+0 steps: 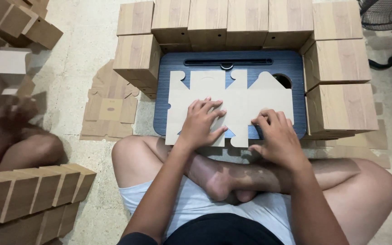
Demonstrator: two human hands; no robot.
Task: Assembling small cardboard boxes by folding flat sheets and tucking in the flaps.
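Both the left hand (200,123) and right hand (275,136), released and flat, press the die-cut cardboard blank (230,102) on the dark lap-tray surface (298,97); folding cleanly likely needs firm creases along scored lines.

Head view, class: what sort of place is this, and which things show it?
Probably an informal floor workspace for folding boxes. Both hands, left and right, press a flat die-cut cardboard sheet on a dark lap tray. Finished wood-pattern boxes ring it, and more flat sheets lie on the stone floor.
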